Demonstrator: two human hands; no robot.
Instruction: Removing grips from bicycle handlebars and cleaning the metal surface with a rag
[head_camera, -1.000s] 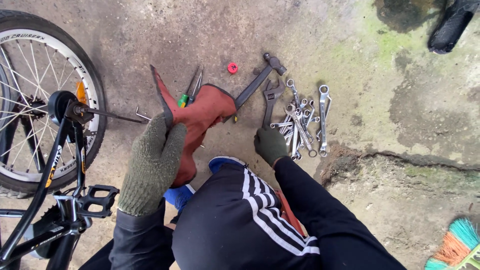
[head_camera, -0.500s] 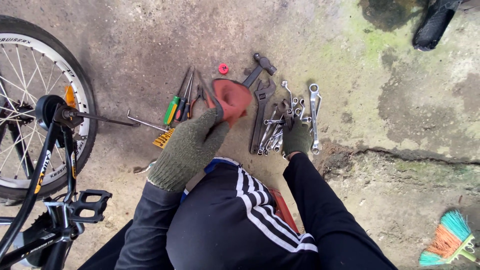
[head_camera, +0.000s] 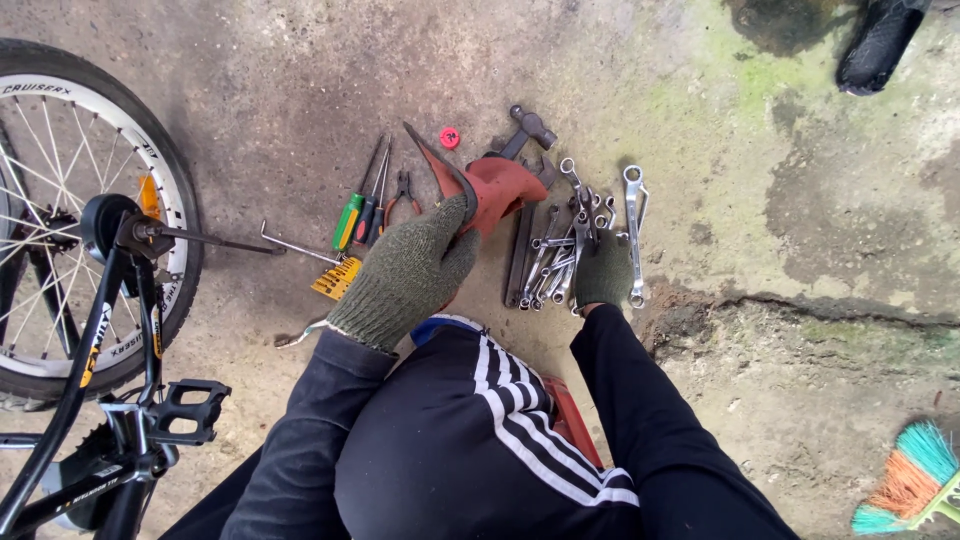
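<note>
My left hand (head_camera: 410, 272), in a green knit glove, grips a reddish-brown leather pouch (head_camera: 490, 188) and holds it just above the concrete floor. My right hand (head_camera: 603, 272), gloved the same way, rests on a pile of several silver wrenches (head_camera: 565, 250) spread on the ground; whether it grips one I cannot tell. A hammer (head_camera: 528, 130) lies behind the pouch. Screwdrivers (head_camera: 356, 210) and small pliers (head_camera: 402, 192) lie left of the pouch. A small red cap (head_camera: 450, 137) sits nearby. My dark striped trouser knee (head_camera: 480, 430) fills the lower middle.
A bicycle wheel (head_camera: 90, 200) with frame and pedal (head_camera: 185, 410) stands at the left. A thin metal rod (head_camera: 290, 245) and a yellow bit holder (head_camera: 337, 278) lie on the floor. A black shoe (head_camera: 880, 45) is at top right, a broom (head_camera: 910, 485) at bottom right.
My left hand carried the pouch from near my knee forward and down beside the wrenches. My right hand stayed over the wrench pile. The view drifted slightly.
</note>
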